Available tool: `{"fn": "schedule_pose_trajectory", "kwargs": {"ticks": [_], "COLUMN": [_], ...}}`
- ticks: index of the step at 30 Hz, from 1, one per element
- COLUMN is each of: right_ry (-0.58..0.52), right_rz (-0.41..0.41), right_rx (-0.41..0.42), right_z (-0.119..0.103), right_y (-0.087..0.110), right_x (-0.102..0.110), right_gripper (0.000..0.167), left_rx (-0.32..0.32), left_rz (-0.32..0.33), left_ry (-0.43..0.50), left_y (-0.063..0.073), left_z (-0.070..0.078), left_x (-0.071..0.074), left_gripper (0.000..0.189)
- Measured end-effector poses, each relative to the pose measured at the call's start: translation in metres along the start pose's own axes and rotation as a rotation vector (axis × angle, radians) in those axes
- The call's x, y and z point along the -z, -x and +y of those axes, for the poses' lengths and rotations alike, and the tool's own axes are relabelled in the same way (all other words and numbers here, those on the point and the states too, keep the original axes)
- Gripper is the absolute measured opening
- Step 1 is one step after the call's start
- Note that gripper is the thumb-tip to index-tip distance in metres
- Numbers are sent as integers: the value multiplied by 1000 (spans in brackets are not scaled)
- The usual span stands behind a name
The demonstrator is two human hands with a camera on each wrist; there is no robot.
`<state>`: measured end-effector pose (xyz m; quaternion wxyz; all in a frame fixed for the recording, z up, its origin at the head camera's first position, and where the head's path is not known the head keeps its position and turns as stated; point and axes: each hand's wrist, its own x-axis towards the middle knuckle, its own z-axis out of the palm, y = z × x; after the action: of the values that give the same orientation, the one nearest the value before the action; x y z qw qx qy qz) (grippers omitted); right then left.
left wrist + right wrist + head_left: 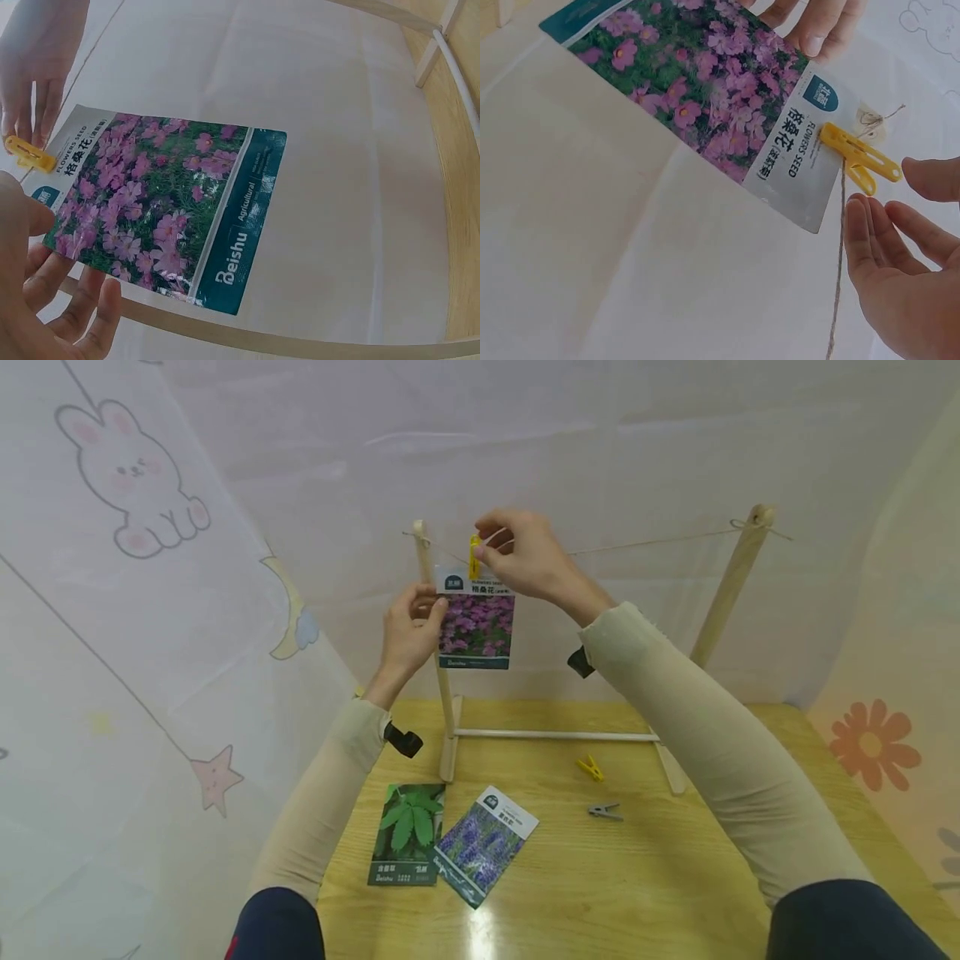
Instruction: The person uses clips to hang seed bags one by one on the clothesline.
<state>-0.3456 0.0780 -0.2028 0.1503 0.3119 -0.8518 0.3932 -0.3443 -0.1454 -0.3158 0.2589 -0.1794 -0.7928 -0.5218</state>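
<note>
A smooth, glossy seed packet and yellow plastic clip; rough, fibrous twine; pale, matt wooden post; shiny wood-grain worktop; matt cloth sleeve.

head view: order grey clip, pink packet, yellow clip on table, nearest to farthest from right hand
1. Pink packet: just below the right hand, leftward.
2. Yellow clip: farther down, on the table.
3. Grey clip: below that, slightly right.

Seed packet: pink-purple flowers, teal band. Clip: yellow. Tabletop: yellowish woodgrain.
</note>
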Motion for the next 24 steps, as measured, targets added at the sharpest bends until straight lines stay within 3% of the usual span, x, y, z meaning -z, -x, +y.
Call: {"fn": "schedule_pose_trajectory", "kwargs": {"ticks": [10, 24], "right_ry": [-39, -58], "right_rz": [89, 96], "right_rx": [50, 61], "right_z": [2, 18], "right_y": [32, 79], "right_x": [4, 3], "right_gripper": [39, 37], "left_rx": [-4, 43], "left_rz": [1, -34], "left_ry": [5, 43], "left_y": [10, 30], "left_z": [-6, -7], "left_x": [6, 13], "left_gripper": [27, 28]}}
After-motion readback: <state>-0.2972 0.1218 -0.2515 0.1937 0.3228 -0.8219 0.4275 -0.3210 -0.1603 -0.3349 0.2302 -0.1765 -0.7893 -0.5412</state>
